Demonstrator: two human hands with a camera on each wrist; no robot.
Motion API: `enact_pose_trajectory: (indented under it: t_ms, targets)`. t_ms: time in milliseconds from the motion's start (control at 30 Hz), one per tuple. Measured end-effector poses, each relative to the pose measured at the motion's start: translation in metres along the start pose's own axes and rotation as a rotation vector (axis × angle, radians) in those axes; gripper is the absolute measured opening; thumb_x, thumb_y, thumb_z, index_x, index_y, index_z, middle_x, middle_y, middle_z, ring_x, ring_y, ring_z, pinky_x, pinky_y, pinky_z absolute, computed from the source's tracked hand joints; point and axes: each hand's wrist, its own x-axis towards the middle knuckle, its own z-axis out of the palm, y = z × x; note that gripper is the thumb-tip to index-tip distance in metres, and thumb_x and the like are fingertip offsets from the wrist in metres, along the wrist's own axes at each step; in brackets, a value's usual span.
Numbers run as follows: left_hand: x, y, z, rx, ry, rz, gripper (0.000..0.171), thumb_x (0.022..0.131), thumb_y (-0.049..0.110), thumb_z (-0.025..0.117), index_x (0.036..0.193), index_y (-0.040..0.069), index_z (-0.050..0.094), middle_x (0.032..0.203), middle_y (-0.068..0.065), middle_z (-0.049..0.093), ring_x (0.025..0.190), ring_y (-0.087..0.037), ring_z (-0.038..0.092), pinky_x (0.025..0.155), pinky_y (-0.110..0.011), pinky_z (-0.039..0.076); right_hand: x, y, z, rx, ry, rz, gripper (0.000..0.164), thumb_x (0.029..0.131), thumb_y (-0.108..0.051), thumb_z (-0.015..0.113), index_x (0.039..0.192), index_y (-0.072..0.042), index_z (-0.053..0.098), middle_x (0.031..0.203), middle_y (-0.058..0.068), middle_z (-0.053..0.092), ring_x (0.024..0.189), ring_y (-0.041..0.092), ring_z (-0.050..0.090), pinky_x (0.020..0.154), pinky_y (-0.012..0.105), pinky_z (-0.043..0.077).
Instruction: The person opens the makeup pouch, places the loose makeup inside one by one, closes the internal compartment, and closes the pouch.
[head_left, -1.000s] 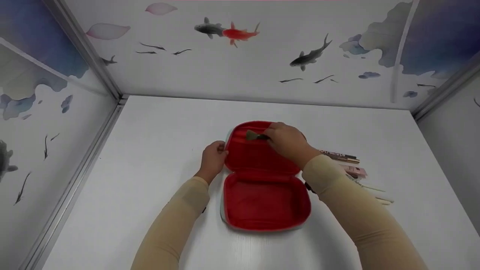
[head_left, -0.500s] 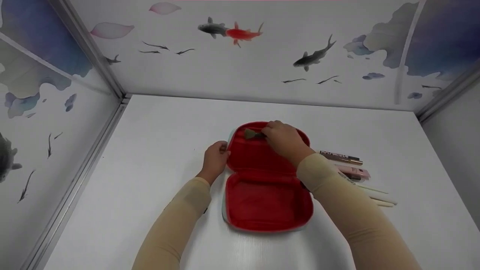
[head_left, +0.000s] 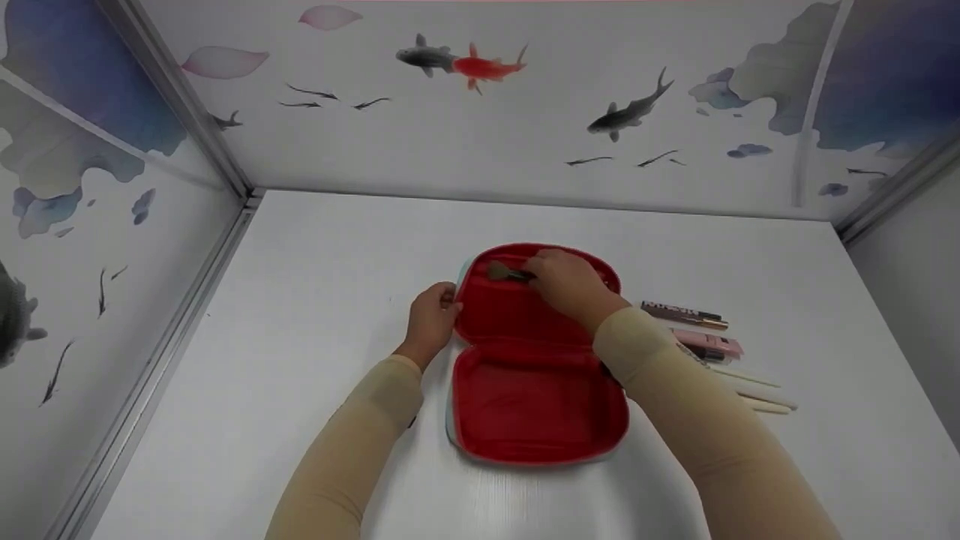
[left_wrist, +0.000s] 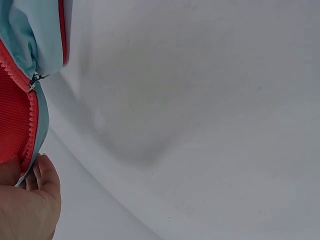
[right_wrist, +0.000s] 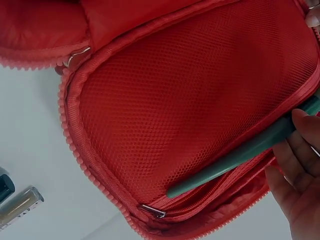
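A zippered makeup bag (head_left: 536, 405), red inside and pale blue outside, lies unfolded on the white table. My left hand (head_left: 431, 322) pinches the left rim of its far half, thumb inside and fingers outside, as the left wrist view shows. My right hand (head_left: 570, 283) holds a makeup brush (head_left: 501, 271) crosswise over that half, bristles pointing left. In the right wrist view the brush's green handle (right_wrist: 225, 162) lies along the zippered opening of the mesh pocket (right_wrist: 165, 100), its tip near the metal zipper pull (right_wrist: 152, 210). Fingers and thumb close around the bristle end of the handle.
Right of the bag lie slim dark tubes (head_left: 686, 311), a pink tube (head_left: 726, 345) and several thin pale sticks (head_left: 769, 409), partly behind the right forearm. Printed wall panels (head_left: 525, 150) with fish bound the table at the back and sides.
My right hand, with the brush, has shifted slightly left and then a little lower over the far half. The left hand keeps its hold on the rim.
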Motion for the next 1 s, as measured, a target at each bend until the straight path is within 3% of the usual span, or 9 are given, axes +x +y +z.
enact_pose_trajectory:
  t_ms: [200, 400, 700, 1000]
  targets:
    - [-0.001, 0.000, -0.001, 0.003, 0.002, -0.014, 0.024, 0.093, -0.001, 0.058, 0.117, -0.004, 0.060, 0.109, -0.016, 0.064, 0.103, -0.026, 0.061, 0.086, -0.034, 0.052, 0.001, -0.004, -0.002, 0.029, -0.018, 0.023, 0.026, 0.095, -0.013, 0.061, 0.121, -0.013, 0.065, 0.113, 0.007, 0.066, 0.109, 0.024, 0.059, 0.097, 0.041, 0.048]
    - [0.000, 0.001, -0.001, -0.010, 0.003, -0.020, 0.026, 0.093, -0.001, 0.058, 0.119, -0.005, 0.059, 0.111, -0.017, 0.064, 0.104, -0.026, 0.061, 0.088, -0.034, 0.051, 0.002, -0.003, -0.009, 0.071, 0.018, -0.006, 0.028, 0.097, -0.013, 0.058, 0.124, -0.013, 0.063, 0.117, 0.008, 0.064, 0.110, 0.024, 0.058, 0.096, 0.041, 0.049]
    - [0.004, 0.003, 0.001, -0.002, -0.016, -0.058, 0.028, 0.094, 0.001, 0.058, 0.121, -0.004, 0.059, 0.112, -0.016, 0.064, 0.106, -0.025, 0.061, 0.089, -0.033, 0.051, 0.001, 0.006, -0.020, 0.300, 0.075, 0.049, 0.028, 0.098, -0.015, 0.056, 0.126, -0.012, 0.062, 0.118, 0.004, 0.062, 0.111, 0.022, 0.057, 0.098, 0.040, 0.046]
    - [0.005, 0.001, 0.001, 0.009, -0.006, -0.068, 0.027, 0.094, 0.001, 0.058, 0.120, -0.004, 0.060, 0.111, -0.016, 0.065, 0.104, -0.025, 0.061, 0.086, -0.033, 0.052, 0.005, 0.012, -0.021, 0.305, 0.125, 0.010, 0.023, 0.099, -0.013, 0.054, 0.120, -0.006, 0.063, 0.117, 0.010, 0.062, 0.112, 0.026, 0.056, 0.099, 0.043, 0.045]
